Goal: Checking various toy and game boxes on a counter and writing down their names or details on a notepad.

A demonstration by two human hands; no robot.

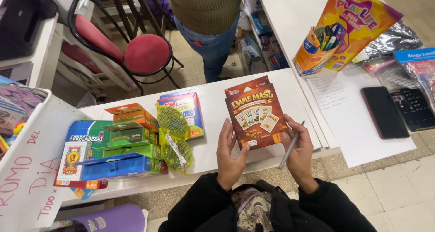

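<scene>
A: Where's the brown card game box?
B: Centre frame, standing on the white table, long axis running up-frame, tilted a bit left

A: Grips?
B: Left hand fingers pressed along its lower left edge; right hand touches the lower right edge, pinching a grey pen

A: Which is nearer?
B: Both touching; box lies just up-frame of both palms

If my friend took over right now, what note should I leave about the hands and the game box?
Left hand: fingers on the lower left edge of the brown card game box, holding it.
Right hand: grips a grey pen and touches the box's right edge.
The box is over the white counter; a pile of other game boxes sits to the left.
No marks on the box can be made out.
</scene>
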